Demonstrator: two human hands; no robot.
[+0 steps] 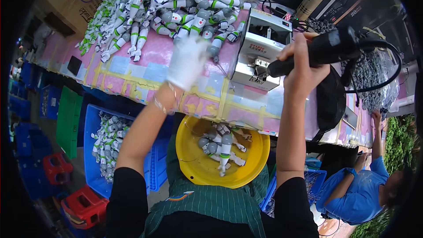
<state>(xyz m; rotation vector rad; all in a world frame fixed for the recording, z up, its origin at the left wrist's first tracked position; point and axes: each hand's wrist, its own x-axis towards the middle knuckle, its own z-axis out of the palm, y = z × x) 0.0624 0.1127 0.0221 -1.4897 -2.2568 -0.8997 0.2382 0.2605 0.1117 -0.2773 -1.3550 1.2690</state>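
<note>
Floor to my left: two red moulded-plastic stools [84, 206], near a long green rectangular plastic crate [69, 121].
Ahead, left: a tall brown cardboard carton [72, 4]; nearer me, a flat black rectangular object [75, 65].
Ahead, right: a beige checked cylinder [309, 4].
My right: a co-worker in a blue short-sleeved shirt [361, 196], leafy green plants [398, 143] beyond.

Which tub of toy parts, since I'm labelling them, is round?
The yellow basin before the green apron; the blue bin to its left, also holding toy parts, is rectangular.
</note>
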